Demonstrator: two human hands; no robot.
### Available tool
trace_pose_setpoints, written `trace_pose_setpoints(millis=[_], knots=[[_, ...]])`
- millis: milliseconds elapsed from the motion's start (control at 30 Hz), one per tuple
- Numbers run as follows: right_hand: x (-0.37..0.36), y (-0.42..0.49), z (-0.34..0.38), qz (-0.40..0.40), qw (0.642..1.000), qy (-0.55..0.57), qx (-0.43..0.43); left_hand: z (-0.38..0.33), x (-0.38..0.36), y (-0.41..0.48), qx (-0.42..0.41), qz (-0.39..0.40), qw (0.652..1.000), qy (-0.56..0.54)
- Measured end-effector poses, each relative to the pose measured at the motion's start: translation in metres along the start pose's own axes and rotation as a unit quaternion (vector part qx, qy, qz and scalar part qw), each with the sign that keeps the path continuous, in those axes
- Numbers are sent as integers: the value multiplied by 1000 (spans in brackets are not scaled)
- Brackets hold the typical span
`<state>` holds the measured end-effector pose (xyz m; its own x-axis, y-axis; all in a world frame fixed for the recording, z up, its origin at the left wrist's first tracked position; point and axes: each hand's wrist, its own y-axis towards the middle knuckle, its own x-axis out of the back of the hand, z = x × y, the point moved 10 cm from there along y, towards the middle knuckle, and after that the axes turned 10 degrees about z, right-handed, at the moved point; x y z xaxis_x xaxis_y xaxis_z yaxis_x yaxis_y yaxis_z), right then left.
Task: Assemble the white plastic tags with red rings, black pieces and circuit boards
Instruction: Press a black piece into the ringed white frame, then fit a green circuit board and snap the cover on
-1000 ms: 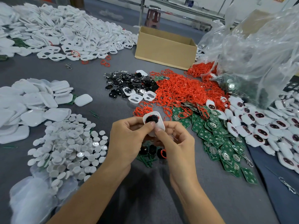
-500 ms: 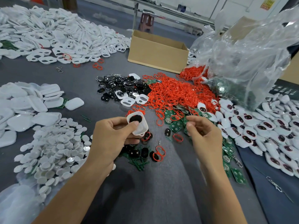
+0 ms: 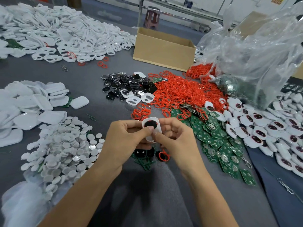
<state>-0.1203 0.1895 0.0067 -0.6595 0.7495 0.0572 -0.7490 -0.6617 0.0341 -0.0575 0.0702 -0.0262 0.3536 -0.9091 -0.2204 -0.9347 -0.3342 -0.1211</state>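
**Two-handed pinch on one white tag, near edge of the desk**

Grip: my left hand (image 3: 124, 138) and right hand (image 3: 177, 140) both pinch the white tag (image 3: 155, 134), thumbs on its face. I hold it over the desk (image 3: 147, 194), toward the middle of its near edge.

Contents: black piece (image 3: 150, 125) in the opening, with a sliver of red ring (image 3: 156, 123) beside it.

Risk, as I judge it: uneven thumb pressure could tilt the black piece or squeeze the red ring out. The tag could also spring into the loose parts below.

Change: half a second ago my right hand was apart, over the circuit boards (image 3: 218, 145); it now grips the tag.
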Motion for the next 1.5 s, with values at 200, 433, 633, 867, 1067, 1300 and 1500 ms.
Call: trace_pose_setpoints(millis=[200,433,633,867,1067,1300,1500], knots=[[6,0,-7,-22,999,18,-45,1,-8,1,18,35,998,-49],[13,1,-8,3,993,93,-68,2,-28,3,28,148,977,-150],[9,-2,-1,39,987,143,-65,4,-42,3,21,211,946,-244],[0,-5,8,69,980,179,-54,-3,-49,-2,-12,257,919,-298],[23,-7,6,0,995,97,-38,-11,-17,8,-45,159,908,-384],[21,-5,36,-50,991,-97,74,2,-2,18,-16,73,894,-442],[-16,43,99,-23,953,-259,157,3,13,22,-14,42,883,-468]])
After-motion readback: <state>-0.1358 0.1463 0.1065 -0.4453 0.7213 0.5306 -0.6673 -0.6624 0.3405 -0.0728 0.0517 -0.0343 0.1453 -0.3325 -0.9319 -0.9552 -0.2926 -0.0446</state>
